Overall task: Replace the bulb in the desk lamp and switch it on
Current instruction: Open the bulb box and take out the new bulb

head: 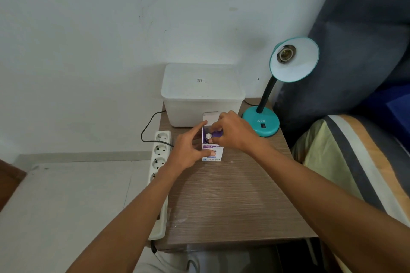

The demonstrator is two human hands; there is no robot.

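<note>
At the far left the power strip (160, 162) lies along the edge of the table (233, 195), with a black cord running up behind the white plastic bin (199, 93) at the back, so we judge the power side can wait. Our left hand (190, 150) steadies the bulb box (211, 154), which stands on the table just in front of the bin: the thumb presses its front face near the bottom and the index finger reaches up toward the open top, so these fingers brace the carton rather than clench it. Here we should keep the box pinned down so it does not lift as the bulb comes out. In the open mouth of the box the new bulb (208, 136) shows its metal screw base, pointing up at us. Our right hand (233, 133) comes in from above, its fingers pinching at that base beside the purple flap; whether they have a firm hold yet we cannot tell. The step in hand, as we read it, is drawing the bulb out, and it goes best pulled straight up along the box, gripping the base and not forcing the flaps. Further right stands the teal desk lamp (261, 121), its switch on the base facing us, and its shade (295, 60) is tilted toward us with the socket (286, 53) empty. So the old bulb is already out, and 2 steps remain after this one: screwing in the new bulb and pressing the switch.
</note>
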